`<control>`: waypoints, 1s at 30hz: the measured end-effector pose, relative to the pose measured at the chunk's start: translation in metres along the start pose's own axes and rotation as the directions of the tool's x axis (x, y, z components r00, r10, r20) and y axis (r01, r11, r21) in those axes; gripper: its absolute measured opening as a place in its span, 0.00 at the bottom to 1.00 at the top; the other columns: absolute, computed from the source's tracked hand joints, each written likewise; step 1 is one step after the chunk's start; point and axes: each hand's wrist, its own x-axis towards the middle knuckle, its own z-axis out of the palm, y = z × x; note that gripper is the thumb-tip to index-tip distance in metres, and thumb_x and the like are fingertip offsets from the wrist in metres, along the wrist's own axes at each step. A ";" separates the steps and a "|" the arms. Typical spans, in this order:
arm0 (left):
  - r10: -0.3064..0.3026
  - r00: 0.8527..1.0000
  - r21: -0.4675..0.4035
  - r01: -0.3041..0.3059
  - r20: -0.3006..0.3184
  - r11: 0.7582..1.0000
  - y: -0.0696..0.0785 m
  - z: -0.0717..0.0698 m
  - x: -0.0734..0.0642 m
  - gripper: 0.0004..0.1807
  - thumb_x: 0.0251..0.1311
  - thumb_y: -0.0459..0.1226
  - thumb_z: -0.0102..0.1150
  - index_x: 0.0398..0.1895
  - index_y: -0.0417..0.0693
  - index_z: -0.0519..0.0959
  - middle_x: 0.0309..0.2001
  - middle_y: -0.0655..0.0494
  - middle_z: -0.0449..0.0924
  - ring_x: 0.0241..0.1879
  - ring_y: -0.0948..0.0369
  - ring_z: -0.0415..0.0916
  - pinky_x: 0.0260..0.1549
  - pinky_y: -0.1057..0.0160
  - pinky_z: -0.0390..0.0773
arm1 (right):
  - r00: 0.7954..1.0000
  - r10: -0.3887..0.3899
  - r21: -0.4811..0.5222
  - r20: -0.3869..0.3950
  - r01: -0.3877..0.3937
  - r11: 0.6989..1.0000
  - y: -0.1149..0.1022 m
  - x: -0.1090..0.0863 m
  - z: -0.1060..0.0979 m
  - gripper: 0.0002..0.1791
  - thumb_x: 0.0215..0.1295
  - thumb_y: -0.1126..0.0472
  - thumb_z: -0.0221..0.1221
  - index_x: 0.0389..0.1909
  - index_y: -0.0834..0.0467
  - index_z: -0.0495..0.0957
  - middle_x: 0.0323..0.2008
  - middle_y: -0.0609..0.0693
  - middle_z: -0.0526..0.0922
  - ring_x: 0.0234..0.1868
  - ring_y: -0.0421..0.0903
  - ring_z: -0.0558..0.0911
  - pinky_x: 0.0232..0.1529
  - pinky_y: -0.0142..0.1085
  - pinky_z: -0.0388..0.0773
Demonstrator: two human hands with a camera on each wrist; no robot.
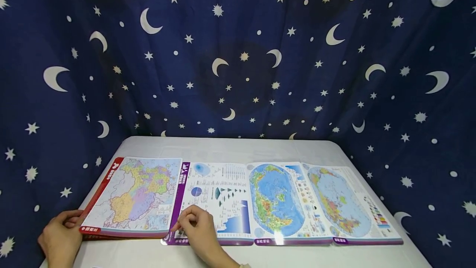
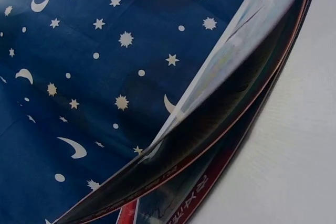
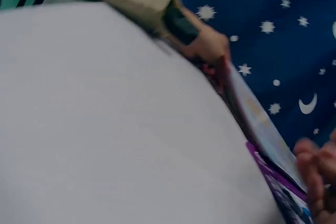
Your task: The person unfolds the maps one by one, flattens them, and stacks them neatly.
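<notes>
A red-edged folding map [image 1: 145, 193] lies at the left of the table, its top panel a multicoloured political map. At its lower left corner, my left hand [image 1: 61, 235] grips the edge between thumb and fingers; the right wrist view also catches this left hand [image 3: 210, 45] there. In the left wrist view the layered map sheets [image 2: 210, 129] bow apart along their edges. My right hand [image 1: 201, 230] hovers with loosely curled fingers over the left strip of a purple-edged folding map [image 1: 232, 210], fingertips near the seam between both maps. No held thing shows in it.
The purple-edged map spreads rightward in several panels, with a world relief map panel [image 1: 279, 202] and a world political map panel [image 1: 342, 206]. Both maps lie on a white table [image 1: 238, 148]. A dark blue star-and-moon curtain [image 1: 245, 24] surrounds its back and sides.
</notes>
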 end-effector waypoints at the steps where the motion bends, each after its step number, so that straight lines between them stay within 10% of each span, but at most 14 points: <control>1: 0.001 1.000 0.000 -0.001 -0.003 1.000 0.000 0.000 0.000 0.12 0.59 0.33 0.69 0.42 0.31 0.86 0.39 0.25 0.82 0.44 0.30 0.77 0.44 0.42 0.62 | 1.000 0.003 -0.023 0.020 -0.002 1.000 0.001 0.000 0.002 0.05 0.74 0.63 0.60 0.42 0.61 0.82 0.30 0.50 0.91 0.30 0.41 0.88 0.33 0.26 0.80; 8: -0.009 1.000 0.007 0.009 -0.013 1.000 -0.003 0.001 0.000 0.11 0.58 0.32 0.69 0.40 0.32 0.86 0.33 0.29 0.82 0.25 0.77 0.63 0.40 0.46 0.62 | 0.994 0.038 -0.112 0.102 -0.026 0.993 -0.002 -0.002 0.019 0.16 0.69 0.60 0.66 0.53 0.65 0.82 0.34 0.40 0.89 0.30 0.29 0.84 0.37 0.24 0.81; 13: -0.011 1.000 0.010 0.011 -0.007 1.000 -0.002 0.001 0.002 0.11 0.59 0.32 0.69 0.41 0.31 0.86 0.34 0.30 0.82 0.27 0.66 0.68 0.42 0.46 0.62 | 0.995 0.072 -0.084 0.067 -0.066 0.994 -0.006 0.000 0.025 0.16 0.65 0.64 0.67 0.52 0.65 0.82 0.31 0.41 0.89 0.27 0.30 0.85 0.33 0.24 0.81; 18: -0.011 1.000 0.007 0.011 -0.009 1.000 -0.001 0.001 0.002 0.11 0.60 0.32 0.68 0.41 0.32 0.86 0.33 0.31 0.81 0.27 0.73 0.64 0.43 0.47 0.62 | 1.000 0.009 -0.309 -0.023 -0.016 0.951 -0.008 0.000 0.024 0.22 0.65 0.62 0.69 0.56 0.67 0.80 0.32 0.41 0.82 0.27 0.27 0.76 0.35 0.23 0.74; 22: -0.013 1.000 0.008 0.013 -0.005 1.000 -0.001 0.003 0.001 0.11 0.60 0.32 0.68 0.42 0.31 0.86 0.35 0.29 0.81 0.34 0.46 0.75 0.44 0.45 0.63 | 1.000 0.007 -0.399 -0.011 -0.011 0.917 -0.010 -0.001 0.024 0.23 0.64 0.60 0.70 0.55 0.68 0.80 0.33 0.41 0.79 0.30 0.28 0.72 0.37 0.25 0.70; 25: -0.018 1.000 0.006 0.018 0.003 1.000 -0.002 0.005 0.000 0.12 0.60 0.32 0.68 0.43 0.30 0.85 0.37 0.28 0.81 0.40 0.36 0.75 0.43 0.44 0.62 | 0.999 0.036 -0.317 -0.005 -0.036 0.948 -0.011 0.000 0.026 0.19 0.63 0.62 0.71 0.51 0.67 0.83 0.32 0.39 0.81 0.28 0.27 0.75 0.35 0.23 0.73; 30: -0.017 1.000 0.011 0.017 -0.006 1.000 -0.002 0.004 0.001 0.12 0.59 0.32 0.70 0.42 0.31 0.85 0.36 0.29 0.82 0.28 0.60 0.72 0.40 0.47 0.62 | 0.988 0.143 -0.005 -0.051 -0.143 0.990 -0.010 0.004 0.030 0.19 0.63 0.65 0.70 0.54 0.65 0.81 0.29 0.42 0.86 0.24 0.32 0.82 0.28 0.23 0.78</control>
